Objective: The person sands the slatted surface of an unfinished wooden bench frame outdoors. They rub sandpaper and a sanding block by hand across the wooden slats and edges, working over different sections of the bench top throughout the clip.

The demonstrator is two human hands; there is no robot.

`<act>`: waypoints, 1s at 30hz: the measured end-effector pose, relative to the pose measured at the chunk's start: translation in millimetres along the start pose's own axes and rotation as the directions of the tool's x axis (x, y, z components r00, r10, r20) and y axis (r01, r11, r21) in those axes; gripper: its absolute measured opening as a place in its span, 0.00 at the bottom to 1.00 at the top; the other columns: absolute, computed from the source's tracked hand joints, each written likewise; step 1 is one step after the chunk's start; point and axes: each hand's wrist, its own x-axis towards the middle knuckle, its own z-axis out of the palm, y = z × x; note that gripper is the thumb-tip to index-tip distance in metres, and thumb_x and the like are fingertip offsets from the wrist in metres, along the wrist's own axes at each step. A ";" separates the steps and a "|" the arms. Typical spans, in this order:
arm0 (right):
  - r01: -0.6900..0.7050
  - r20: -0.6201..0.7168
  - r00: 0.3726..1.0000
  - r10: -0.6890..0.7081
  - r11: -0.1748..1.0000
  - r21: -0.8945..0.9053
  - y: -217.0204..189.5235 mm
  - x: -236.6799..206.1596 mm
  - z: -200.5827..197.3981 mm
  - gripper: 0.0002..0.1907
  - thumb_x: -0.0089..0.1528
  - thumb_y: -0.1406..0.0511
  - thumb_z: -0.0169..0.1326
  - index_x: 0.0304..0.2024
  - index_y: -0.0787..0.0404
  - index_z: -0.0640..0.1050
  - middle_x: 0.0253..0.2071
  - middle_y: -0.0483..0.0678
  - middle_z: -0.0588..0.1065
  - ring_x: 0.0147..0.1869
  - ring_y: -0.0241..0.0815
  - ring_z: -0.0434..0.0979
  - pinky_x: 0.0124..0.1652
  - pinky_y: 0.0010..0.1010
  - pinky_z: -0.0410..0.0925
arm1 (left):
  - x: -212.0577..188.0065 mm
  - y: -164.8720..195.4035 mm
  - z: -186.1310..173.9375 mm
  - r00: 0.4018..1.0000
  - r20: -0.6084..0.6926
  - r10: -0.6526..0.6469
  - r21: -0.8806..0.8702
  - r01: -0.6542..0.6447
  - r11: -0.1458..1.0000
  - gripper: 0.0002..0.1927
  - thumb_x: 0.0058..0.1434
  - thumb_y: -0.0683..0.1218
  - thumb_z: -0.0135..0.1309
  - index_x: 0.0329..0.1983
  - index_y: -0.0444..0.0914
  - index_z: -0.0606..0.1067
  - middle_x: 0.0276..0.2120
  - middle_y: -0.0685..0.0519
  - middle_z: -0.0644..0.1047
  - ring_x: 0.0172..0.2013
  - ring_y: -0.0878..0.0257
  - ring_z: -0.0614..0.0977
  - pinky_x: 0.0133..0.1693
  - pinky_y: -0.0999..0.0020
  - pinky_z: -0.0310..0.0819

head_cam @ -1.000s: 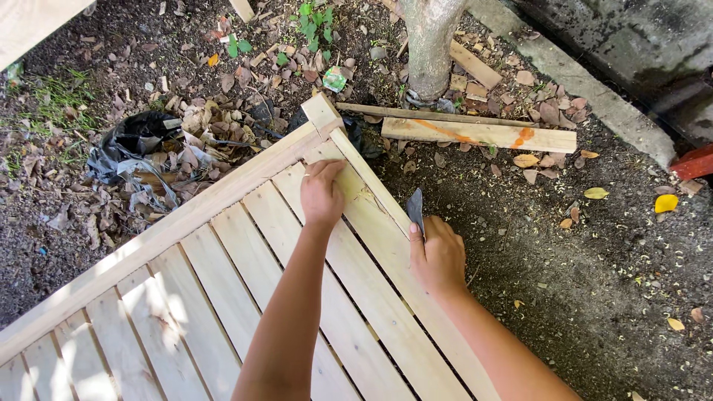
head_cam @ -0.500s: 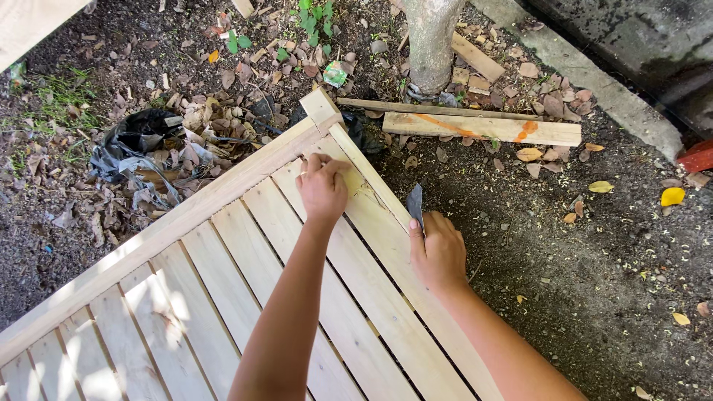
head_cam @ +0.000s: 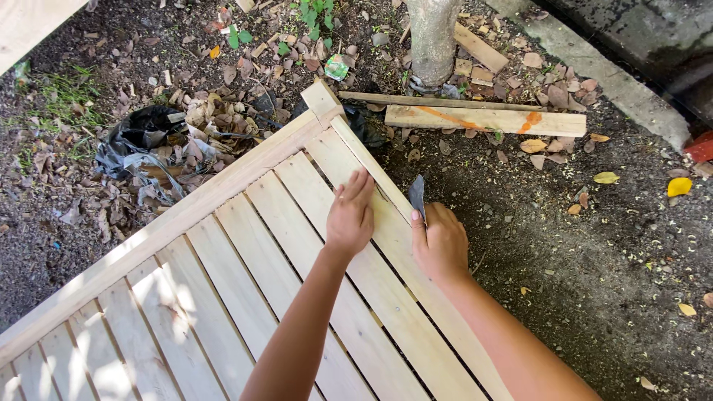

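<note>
Your left hand lies flat and open on a slat of the pale wooden slatted panel, near its corner post. Your right hand is closed around a grey blade at the panel's edge rail; its handle is hidden inside your grip, so the tool's kind is unclear.
</note>
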 end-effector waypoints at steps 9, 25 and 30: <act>-0.039 0.039 0.999 0.038 0.999 0.010 -2.7 -1.4 -2.5 0.17 0.71 0.58 0.43 0.36 0.63 0.75 0.35 0.53 0.73 0.42 0.56 0.75 0.42 0.49 0.68 | -16.6 16.2 -19.2 0.949 -0.104 -0.298 0.199 0.313 0.929 0.27 0.60 0.42 0.52 0.64 0.32 0.69 0.51 0.41 0.69 0.49 0.44 0.71 0.50 0.48 0.68; -0.001 -0.017 1.000 0.002 0.999 0.047 -6.7 -1.8 -5.7 0.15 0.71 0.60 0.46 0.35 0.64 0.74 0.35 0.54 0.73 0.41 0.58 0.75 0.41 0.50 0.68 | -1.8 51.0 -7.7 0.980 -0.062 -0.187 0.011 0.188 0.982 0.45 0.43 0.48 0.73 0.62 0.29 0.66 0.57 0.34 0.64 0.52 0.36 0.69 0.50 0.46 0.68; 0.002 -0.020 1.000 -0.001 0.999 0.048 -7.8 -3.1 -4.9 0.15 0.71 0.60 0.46 0.35 0.64 0.74 0.35 0.54 0.73 0.41 0.58 0.75 0.41 0.49 0.68 | 5.4 52.6 -1.7 0.973 -0.023 -0.231 -0.036 0.230 0.972 0.38 0.44 0.44 0.71 0.59 0.30 0.71 0.51 0.41 0.70 0.51 0.43 0.74 0.51 0.53 0.72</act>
